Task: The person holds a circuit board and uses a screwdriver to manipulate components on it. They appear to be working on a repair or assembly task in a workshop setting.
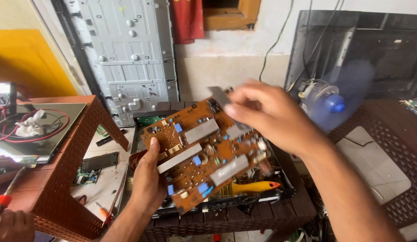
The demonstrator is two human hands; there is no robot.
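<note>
Circuit board (204,157) | long axis tilted, rising rightward | left hand (148,179) grips lower-left edge | right hand (271,116) pinches top

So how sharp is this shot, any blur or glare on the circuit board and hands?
Head view: right hand smeared by motion blur at the fingers; brown circuit board and left hand fairly sharp; blue fan blades a spinning haze; soft, even daylight, no strong glare on the board.
</note>
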